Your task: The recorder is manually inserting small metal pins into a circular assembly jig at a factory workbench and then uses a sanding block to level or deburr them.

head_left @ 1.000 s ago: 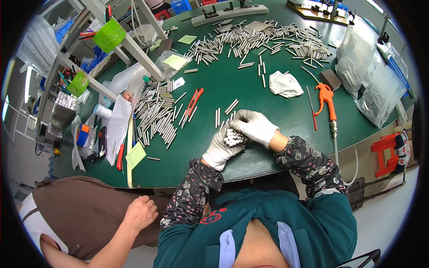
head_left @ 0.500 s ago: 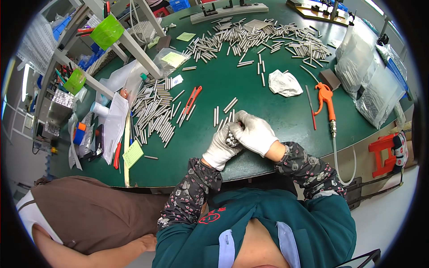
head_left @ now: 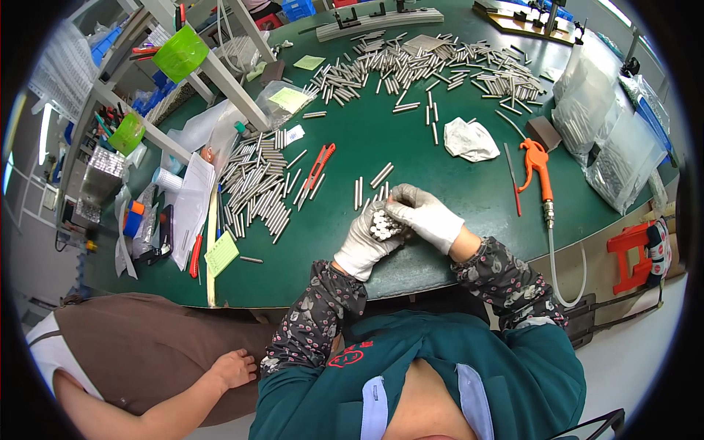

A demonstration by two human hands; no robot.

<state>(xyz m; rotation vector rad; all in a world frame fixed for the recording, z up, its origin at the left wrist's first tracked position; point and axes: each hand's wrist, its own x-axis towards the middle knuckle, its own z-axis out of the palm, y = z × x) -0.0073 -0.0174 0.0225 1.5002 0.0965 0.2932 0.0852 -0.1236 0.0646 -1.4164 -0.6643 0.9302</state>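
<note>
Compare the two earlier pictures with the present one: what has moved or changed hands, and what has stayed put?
Little changed. The left hand still cups the bundle of metal rods, and the right hand stays closed over it, fingers shifting only slightly. The neighbouring person's hand dropped lower. The loose rods, red cutter and orange air gun stayed put.

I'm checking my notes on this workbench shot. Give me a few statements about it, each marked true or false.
1. The left hand holds a bundle of short metal rods. True.
2. The right hand is bare. False: it wears a white glove.
3. The orange air gun lies on the green table to the right of the hands. True.
4. The red cutter is in the right hand. False: it lies on the table, left of the hands.
</note>
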